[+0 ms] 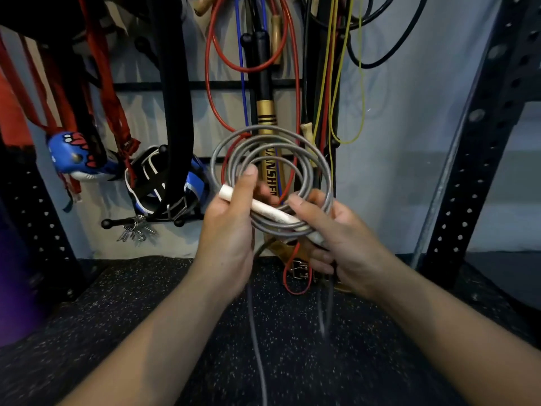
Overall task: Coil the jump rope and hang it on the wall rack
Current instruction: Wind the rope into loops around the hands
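Observation:
The grey jump rope is wound into several loops held upright in front of me. Its white handle lies across the bottom of the coil. My left hand grips the handle's left end with the thumb up against the loops. My right hand pinches the loops and the handle's right end. A loose grey length hangs down from the hands toward the floor, blurred. The wall rack, a black bar on the wall behind, carries other ropes.
Red, blue, yellow and black ropes hang on the wall with a gold and black bat. Red straps and a blue toy hang at left beside a peg with keys. Perforated black uprights stand at right. Speckled rubber floor lies below.

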Demonstrator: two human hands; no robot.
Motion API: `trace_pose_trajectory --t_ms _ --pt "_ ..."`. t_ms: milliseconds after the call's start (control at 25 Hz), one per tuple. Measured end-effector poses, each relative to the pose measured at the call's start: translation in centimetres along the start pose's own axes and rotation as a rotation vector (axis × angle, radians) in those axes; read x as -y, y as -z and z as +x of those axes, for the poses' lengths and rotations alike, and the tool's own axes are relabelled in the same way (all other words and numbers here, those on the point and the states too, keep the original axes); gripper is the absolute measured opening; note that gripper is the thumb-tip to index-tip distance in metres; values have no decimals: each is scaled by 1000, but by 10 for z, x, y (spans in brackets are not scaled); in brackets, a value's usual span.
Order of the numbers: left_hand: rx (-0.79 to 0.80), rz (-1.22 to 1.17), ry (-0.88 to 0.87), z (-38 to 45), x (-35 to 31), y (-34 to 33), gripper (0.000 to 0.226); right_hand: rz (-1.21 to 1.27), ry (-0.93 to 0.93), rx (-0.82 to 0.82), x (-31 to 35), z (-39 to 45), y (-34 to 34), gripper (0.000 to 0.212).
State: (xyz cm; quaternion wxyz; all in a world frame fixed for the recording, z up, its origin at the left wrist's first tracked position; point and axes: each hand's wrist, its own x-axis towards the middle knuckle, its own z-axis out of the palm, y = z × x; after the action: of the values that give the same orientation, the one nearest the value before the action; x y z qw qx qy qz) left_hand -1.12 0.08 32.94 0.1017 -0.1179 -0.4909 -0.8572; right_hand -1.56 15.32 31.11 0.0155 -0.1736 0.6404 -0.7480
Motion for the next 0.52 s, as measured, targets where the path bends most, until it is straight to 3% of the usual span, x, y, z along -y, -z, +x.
trace_pose_trajectory --t_ms 120,240,320,440,520 --pt "128 -32 158 4 -10 16 14 -229 -64 -3 15 -1 15 18" --pt "223 105 244 9 -30 30 48 -504 -41 18 36 -2 30 21" --pt "332 431 247 12 -48 33 64 -695 3 119 51 -3 35 20" --pt "543 1098 61 11 -67 19 85 -913 42 326 57 -5 27 12" --pt "690 1287 23 3 -61 5 94 -1011 101 402 55 -6 18 9"
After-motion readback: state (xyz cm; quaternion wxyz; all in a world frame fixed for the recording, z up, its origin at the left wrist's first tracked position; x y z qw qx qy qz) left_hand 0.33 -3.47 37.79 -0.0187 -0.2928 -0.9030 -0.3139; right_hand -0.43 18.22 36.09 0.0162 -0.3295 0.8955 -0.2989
